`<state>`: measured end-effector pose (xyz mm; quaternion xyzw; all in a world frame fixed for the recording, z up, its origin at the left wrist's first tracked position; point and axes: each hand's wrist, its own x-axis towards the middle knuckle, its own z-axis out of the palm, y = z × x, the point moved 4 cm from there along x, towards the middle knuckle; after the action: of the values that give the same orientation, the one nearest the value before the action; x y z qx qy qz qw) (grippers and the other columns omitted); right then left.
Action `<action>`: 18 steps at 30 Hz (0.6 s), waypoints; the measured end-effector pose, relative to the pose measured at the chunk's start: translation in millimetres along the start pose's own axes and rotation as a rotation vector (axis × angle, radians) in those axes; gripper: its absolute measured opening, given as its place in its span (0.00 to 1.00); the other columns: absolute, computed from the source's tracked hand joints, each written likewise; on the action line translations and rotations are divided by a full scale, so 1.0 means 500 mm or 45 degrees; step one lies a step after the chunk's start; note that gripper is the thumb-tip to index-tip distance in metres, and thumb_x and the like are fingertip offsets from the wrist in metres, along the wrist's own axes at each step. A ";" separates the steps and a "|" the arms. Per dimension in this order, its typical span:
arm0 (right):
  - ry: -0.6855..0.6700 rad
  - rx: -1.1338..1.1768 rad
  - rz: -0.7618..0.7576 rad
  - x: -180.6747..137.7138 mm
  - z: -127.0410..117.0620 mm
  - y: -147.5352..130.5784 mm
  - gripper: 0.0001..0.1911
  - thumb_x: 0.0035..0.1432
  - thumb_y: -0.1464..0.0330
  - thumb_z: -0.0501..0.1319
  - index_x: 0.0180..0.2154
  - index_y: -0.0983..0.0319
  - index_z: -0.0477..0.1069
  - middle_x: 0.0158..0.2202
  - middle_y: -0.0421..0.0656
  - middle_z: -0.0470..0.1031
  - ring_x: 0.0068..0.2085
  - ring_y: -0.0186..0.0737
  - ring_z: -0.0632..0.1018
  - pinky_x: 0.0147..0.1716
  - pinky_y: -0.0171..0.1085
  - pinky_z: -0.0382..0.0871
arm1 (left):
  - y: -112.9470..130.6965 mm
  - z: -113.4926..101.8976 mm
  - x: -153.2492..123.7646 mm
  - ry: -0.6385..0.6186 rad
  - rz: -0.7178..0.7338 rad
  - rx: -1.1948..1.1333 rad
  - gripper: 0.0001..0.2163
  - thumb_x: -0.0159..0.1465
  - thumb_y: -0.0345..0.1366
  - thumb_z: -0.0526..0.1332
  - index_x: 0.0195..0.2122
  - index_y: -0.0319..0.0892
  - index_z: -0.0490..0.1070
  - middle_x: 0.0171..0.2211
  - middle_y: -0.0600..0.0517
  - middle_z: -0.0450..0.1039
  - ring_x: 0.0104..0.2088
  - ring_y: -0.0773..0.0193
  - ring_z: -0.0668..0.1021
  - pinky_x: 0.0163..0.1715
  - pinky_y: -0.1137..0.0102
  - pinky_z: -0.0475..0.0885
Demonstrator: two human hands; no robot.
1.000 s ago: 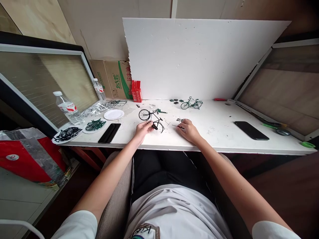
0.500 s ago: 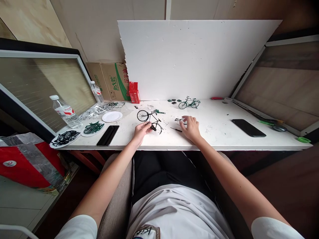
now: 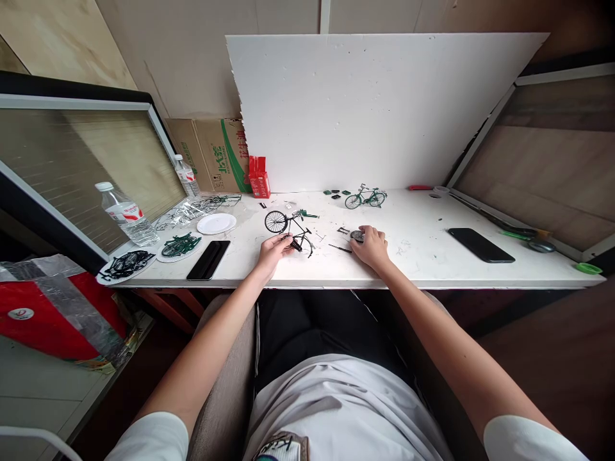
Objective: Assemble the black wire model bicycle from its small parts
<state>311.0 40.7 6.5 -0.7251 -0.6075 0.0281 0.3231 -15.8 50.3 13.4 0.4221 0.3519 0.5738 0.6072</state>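
Observation:
My left hand (image 3: pixel 275 251) is closed on a black model bicycle (image 3: pixel 300 232) at its lower part, and the bicycle has one spoked wheel (image 3: pixel 275 221) at its upper left. On the table to the right, a loose black model wheel (image 3: pixel 357 236) lies under the fingers of my right hand (image 3: pixel 373 246). Those fingers are bent round the wheel's right edge and cover part of it. Just left of the wheel are a small black part (image 3: pixel 343 230) and a thin dark tool (image 3: pixel 340 248). A finished-looking green model bicycle (image 3: pixel 366 197) stands farther back.
Two phones, a left one (image 3: pixel 208 260) and a right one (image 3: pixel 481 245), lie on the white table (image 3: pixel 423 272). Plates of black parts (image 3: pixel 125 266) and green parts (image 3: pixel 179 245) sit at left near a water bottle (image 3: pixel 125 214). A white board (image 3: pixel 375 115) leans behind.
My right hand has shifted slightly right and bent its fingers onto the loose wheel, with the small black part now uncovered. My left hand keeps hold of the bicycle, almost still.

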 end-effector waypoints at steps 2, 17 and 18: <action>0.032 -0.034 0.001 0.000 0.000 0.002 0.26 0.65 0.57 0.58 0.60 0.62 0.66 0.62 0.60 0.73 0.62 0.70 0.68 0.60 0.65 0.65 | 0.001 0.001 0.000 -0.007 0.000 -0.001 0.21 0.49 0.41 0.81 0.41 0.36 0.83 0.40 0.45 0.83 0.40 0.60 0.82 0.46 0.62 0.78; 0.125 0.097 -0.014 0.009 -0.015 0.010 0.26 0.76 0.54 0.46 0.49 0.61 0.77 0.52 0.58 0.80 0.51 0.61 0.77 0.51 0.54 0.70 | -0.002 0.001 -0.001 -0.048 0.016 0.014 0.22 0.50 0.42 0.82 0.43 0.37 0.83 0.42 0.45 0.83 0.43 0.58 0.83 0.47 0.62 0.78; 0.135 0.167 0.004 0.012 -0.018 0.014 0.28 0.76 0.51 0.47 0.47 0.61 0.78 0.49 0.58 0.81 0.48 0.59 0.78 0.50 0.53 0.71 | -0.002 0.001 -0.001 -0.055 0.021 0.016 0.23 0.50 0.42 0.82 0.44 0.37 0.83 0.42 0.45 0.82 0.42 0.59 0.82 0.47 0.62 0.78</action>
<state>322.7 41.6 12.2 -0.7039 -0.5852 0.0300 0.4015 -15.2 49.9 12.8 0.4409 0.3390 0.5673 0.6074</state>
